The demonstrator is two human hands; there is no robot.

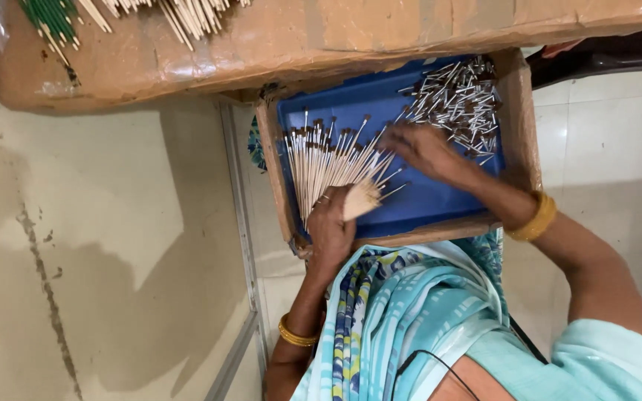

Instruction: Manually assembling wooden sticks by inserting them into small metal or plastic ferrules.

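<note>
The left hand (330,223) grips a fanned bundle of thin brown-tipped wooden sticks (328,160) at the near edge of the blue plastic tray (440,204), while the right hand (421,148), seemingly open, reaches toward the loose pile of sticks (458,100) in its far corner.

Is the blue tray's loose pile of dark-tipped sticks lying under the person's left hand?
No: the loose pile lies by the right hand, while the left hand grips a fanned bundle.

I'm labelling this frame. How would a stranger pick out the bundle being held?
Find the blue tray in the cardboard box. At its left, the left hand grips a bundle of pale sticks, fanned with dark tips up. The pile at the right hand lies loose and scattered.
</note>
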